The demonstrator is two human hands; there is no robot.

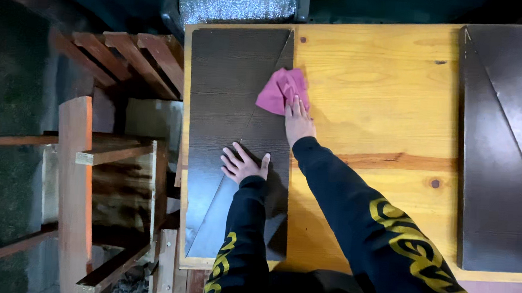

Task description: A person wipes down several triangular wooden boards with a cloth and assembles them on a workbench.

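A dark brown wood-grain panel (228,84) lies on the left part of a light wooden table (373,81). My left hand (243,165) rests flat on the panel's middle, fingers spread. My right hand (297,120) presses a pink cloth (281,88) against the panel's right edge. Both arms wear black sleeves with yellow patterns.
A second set of dark panels (502,149) lies on the table's right side. Left of the table stand reddish wooden frames and slats (109,155). A silvery padded roll (236,1) sits beyond the table's far edge.
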